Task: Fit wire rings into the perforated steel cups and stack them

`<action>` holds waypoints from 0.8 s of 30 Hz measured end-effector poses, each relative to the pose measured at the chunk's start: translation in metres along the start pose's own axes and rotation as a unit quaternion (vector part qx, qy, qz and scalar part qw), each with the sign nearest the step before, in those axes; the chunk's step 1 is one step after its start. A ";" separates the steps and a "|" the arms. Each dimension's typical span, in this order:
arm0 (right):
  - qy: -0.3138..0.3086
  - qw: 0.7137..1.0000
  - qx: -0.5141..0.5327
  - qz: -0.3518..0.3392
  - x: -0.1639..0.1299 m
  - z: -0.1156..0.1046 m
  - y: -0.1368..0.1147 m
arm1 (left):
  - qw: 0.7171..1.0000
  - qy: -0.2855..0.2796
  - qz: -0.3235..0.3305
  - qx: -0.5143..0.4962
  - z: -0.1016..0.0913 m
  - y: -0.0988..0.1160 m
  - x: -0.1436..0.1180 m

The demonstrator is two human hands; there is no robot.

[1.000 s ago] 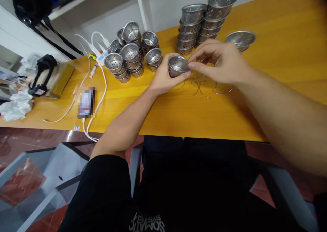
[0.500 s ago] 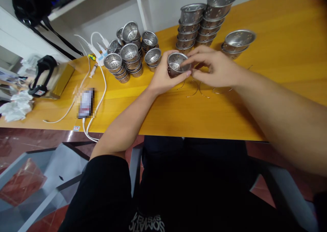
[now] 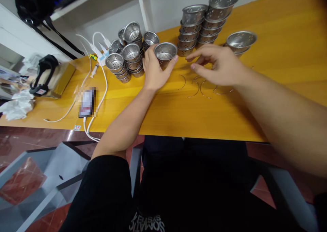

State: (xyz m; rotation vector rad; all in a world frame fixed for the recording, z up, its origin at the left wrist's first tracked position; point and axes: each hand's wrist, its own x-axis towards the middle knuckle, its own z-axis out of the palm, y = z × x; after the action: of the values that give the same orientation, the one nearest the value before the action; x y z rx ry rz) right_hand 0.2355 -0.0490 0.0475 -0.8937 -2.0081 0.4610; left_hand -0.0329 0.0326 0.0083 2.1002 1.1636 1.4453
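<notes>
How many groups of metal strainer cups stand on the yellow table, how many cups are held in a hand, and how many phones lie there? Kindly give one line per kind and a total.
Groups of strainer cups: 3 (small cups, tall stacks, wide bowls)
Cup held in left hand: 1
Phone: 1
Total: 5

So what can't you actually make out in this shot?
- Phone, head view: screen pixelated, unreadable.
- Cup in left hand: its lower wall is hidden by the fingers.
- Wire rings: partly under right hand, count unclear.
- Black bag: cut off by the top edge.
- Shirt print: cut off by the bottom edge.
</notes>
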 end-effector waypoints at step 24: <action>0.001 0.999 0.012 0.042 -0.001 0.001 0.001 | 1.000 0.001 -0.012 0.014 0.007 0.010 -0.002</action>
State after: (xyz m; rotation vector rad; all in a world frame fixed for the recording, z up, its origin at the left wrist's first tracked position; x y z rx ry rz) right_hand 0.2358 -0.0489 0.0455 -0.9663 -1.9649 0.5291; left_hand -0.0228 0.0261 0.0111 2.0977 1.2117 1.4281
